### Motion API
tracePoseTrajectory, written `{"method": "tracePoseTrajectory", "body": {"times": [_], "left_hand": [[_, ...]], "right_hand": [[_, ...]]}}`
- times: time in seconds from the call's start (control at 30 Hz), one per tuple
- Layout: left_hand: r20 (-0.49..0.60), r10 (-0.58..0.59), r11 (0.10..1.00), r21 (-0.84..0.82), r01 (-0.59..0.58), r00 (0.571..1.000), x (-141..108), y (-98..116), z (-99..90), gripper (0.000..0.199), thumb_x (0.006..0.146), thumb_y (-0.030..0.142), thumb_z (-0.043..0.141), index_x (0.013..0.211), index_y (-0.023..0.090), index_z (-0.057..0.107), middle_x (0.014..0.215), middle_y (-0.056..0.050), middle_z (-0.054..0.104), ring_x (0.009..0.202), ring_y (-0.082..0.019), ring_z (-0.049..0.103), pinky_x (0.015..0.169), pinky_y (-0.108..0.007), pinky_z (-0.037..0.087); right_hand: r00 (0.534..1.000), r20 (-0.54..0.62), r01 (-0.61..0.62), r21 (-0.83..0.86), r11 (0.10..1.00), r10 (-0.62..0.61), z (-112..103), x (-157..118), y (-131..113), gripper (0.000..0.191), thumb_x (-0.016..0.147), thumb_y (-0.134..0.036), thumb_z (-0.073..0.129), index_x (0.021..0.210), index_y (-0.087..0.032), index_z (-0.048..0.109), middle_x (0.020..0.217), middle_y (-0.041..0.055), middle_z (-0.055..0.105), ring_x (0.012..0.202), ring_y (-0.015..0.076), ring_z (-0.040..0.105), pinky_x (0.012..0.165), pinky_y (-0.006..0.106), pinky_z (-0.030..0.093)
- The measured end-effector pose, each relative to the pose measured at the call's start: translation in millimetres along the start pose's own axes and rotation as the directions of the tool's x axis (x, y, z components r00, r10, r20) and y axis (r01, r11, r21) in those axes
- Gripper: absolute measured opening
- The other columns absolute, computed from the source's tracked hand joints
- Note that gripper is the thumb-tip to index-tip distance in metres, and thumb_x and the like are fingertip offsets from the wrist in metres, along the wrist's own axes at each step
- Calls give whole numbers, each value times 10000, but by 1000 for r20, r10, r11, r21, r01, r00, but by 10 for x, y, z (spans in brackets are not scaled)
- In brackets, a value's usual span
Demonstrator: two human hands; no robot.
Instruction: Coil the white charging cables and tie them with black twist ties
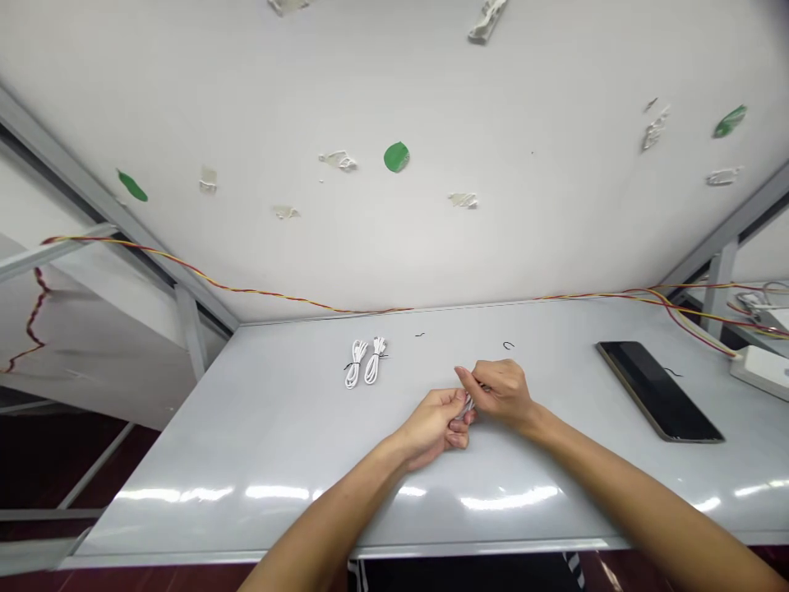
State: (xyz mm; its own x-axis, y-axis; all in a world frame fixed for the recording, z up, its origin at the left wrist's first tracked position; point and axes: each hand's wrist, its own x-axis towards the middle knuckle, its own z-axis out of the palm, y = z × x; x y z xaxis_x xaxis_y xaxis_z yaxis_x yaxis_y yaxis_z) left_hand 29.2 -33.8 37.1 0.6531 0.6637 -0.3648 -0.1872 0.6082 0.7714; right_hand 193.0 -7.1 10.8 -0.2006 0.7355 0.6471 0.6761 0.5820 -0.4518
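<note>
My left hand (439, 423) is closed around a folded white cable (467, 406), only a short stretch of which shows between my hands. Pressed against the same cable, my right hand (502, 390) has its fingers curled and its thumb on top; what exactly its fingertips pinch is hidden. Two white cable bundles, a left one (355, 365) and a right one (375, 362), lie side by side on the table to the left, each bound at its middle with a dark tie. Small dark twist ties, one short (420, 335) and one curved (509, 345), lie beyond my hands.
On the right of the grey table (277, 444) rests a black phone-like slab (661, 390), a dark tie beside it. A white power strip (761, 370) sits at the right edge. Red and yellow wires (265, 293) run along the back, below a white wall panel (370, 238).
</note>
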Motion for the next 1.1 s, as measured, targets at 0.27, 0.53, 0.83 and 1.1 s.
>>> {"method": "tracePoseTrajectory", "body": {"times": [0.27,0.53,0.83,1.1], "left_hand": [[-73,110,966,243,-89,991,9,-90,-13,494,756,570,700,623,151,474,640,24,419,523,-50,290,507,-243,200],[-173,338,845,489,-217,925,68,-50,-102,445,873,570,521,706,157,523,601,48,370,474,-63,278,489,-237,212],[-171,421,739,634,-228,891,94,-88,-163,375,923,468,468,839,145,640,665,18,420,541,-97,347,516,-231,267],[-117,315,906,331,-262,942,73,3,-107,562,804,616,638,1048,113,692,685,30,372,545,-60,247,499,-216,185]], "right_hand": [[993,105,57,-12,998,-55,28,-48,-72,541,949,-319,443,425,-217,361,399,-27,363,404,97,224,465,302,191],[945,190,-312,286,906,266,-221,235,268,511,1005,-474,279,848,-204,683,757,54,680,644,168,604,618,285,443],[753,363,-516,-191,835,548,-525,288,1106,68,707,-241,670,667,-189,657,704,50,670,632,182,595,603,291,421],[724,478,-689,462,558,498,-365,363,414,297,685,-440,767,772,-175,664,661,10,645,616,148,573,636,297,451]]}}
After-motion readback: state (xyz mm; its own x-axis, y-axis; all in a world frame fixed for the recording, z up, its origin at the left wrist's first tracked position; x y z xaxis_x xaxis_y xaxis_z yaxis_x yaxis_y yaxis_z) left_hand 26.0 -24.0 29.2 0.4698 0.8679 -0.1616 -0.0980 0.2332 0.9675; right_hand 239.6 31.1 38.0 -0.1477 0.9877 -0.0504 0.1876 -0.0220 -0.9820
